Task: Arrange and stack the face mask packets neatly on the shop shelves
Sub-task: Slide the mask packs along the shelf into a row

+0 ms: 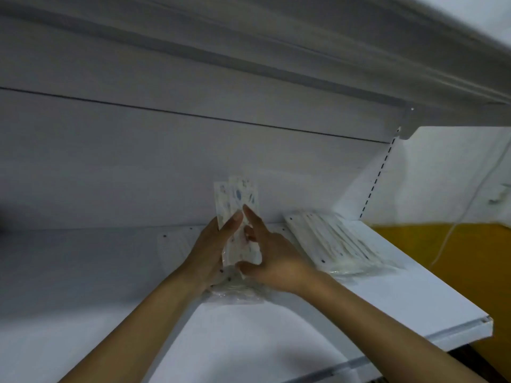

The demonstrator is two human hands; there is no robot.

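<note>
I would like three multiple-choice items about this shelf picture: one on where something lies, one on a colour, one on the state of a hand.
1. Where does the flat stack of packets lie?
A. on the shelf, right of the hands
B. on the floor
C. on the upper shelf

2. What colour is the shelf board?
A. black
B. white
C. red

3. What is the left hand doing?
A. hanging idle
B. pressing flat on the shelf
C. holding upright packets

Answers:
1 A, the stack rests on the board to the right of the right hand.
2 B, the board shows white.
3 C, its fingers curl round the packets, which stand on end.
</note>
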